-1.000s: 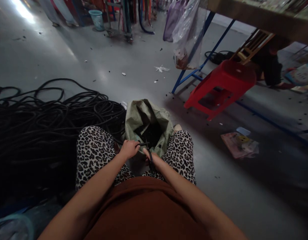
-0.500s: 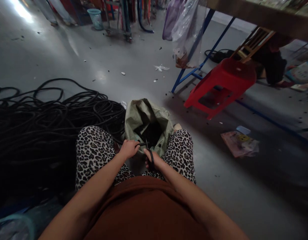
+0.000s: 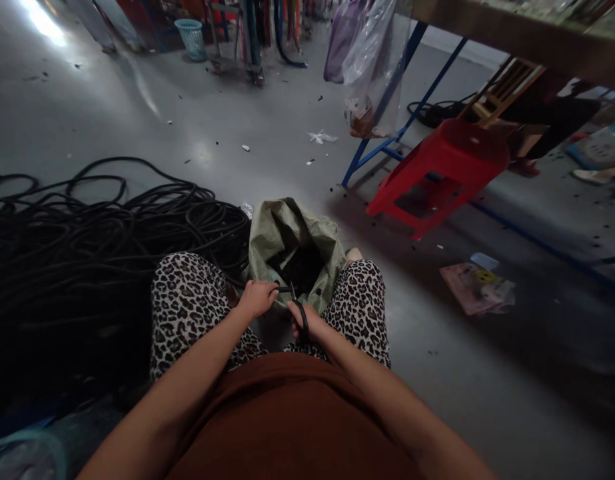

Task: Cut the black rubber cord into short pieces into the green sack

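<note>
My left hand (image 3: 259,297) is closed round a black cord (image 3: 284,289), whose short end sticks out to the right past my fingers. In my right hand (image 3: 307,321) I grip black-handled scissors (image 3: 303,316), their blades pointing up at the cord's end. Whether the blades touch the cord I cannot tell. Just beyond both hands, between my knees, a green woven sack (image 3: 265,233) stands with its mouth open. Dark pieces (image 3: 302,267) lie inside it, too dim to make out singly. A large heap of black cord (image 3: 137,227) spreads over the floor to my left.
A red plastic stool (image 3: 437,173) stands tilted in view at the right, by a blue-legged table (image 3: 517,33). Plastic bags (image 3: 372,67) hang from the table. A flat packet (image 3: 474,287) lies on the floor. A blue basket (image 3: 191,40) stands far off; another person's legs (image 3: 562,127) show behind the stool.
My hands, the cord and the scissors have barely moved. At the right, the other person's legs and feet have shifted behind the stool.
</note>
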A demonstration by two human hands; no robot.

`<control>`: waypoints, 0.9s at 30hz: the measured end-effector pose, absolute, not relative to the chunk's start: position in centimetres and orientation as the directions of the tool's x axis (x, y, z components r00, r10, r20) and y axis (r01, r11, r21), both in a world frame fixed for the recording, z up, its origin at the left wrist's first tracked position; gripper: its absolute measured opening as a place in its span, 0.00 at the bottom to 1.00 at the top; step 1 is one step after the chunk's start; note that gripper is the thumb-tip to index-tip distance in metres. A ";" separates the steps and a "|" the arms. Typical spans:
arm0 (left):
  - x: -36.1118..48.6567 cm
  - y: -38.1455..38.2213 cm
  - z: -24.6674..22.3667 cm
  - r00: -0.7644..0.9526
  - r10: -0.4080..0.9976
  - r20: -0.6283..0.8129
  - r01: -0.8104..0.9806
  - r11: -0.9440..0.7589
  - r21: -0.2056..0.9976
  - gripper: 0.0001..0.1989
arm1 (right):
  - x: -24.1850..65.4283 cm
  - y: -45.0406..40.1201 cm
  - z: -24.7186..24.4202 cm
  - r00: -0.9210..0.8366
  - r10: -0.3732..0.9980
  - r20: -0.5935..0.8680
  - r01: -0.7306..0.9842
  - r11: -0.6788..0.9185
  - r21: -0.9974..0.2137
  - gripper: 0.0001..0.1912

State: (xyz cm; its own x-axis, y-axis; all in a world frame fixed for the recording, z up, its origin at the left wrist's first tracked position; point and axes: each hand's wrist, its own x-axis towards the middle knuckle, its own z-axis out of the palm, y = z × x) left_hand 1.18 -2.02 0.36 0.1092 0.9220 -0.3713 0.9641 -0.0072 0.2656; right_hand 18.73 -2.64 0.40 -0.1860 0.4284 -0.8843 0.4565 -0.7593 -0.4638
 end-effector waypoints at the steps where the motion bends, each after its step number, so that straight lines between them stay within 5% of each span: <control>1: 1.2 -2.0 0.4 0.107 0.921 -0.375 0.965 -0.005 0.263 0.17 | 18.8 -2.7 0.3 -0.175 0.434 -0.884 0.478 -0.747 -0.462 0.24; 20: 0.8 -1.9 -0.1 0.052 0.923 -0.382 0.959 0.060 0.276 0.17 | 19.5 -2.6 1.0 -0.060 0.473 -0.879 0.450 -0.773 -0.447 0.24; 27: 0.9 -1.8 0.3 0.039 0.926 -0.375 0.959 0.071 0.274 0.17 | 19.3 -2.6 0.8 -0.112 0.373 -0.921 0.395 -0.834 -0.385 0.26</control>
State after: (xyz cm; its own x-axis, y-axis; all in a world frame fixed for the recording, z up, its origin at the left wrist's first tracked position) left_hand 0.87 -1.84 0.30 0.0387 0.9260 -0.3755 0.9591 0.0710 0.2741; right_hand 19.27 -2.63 0.84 -0.1121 0.3727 -0.9212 0.3955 -0.8337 -0.3854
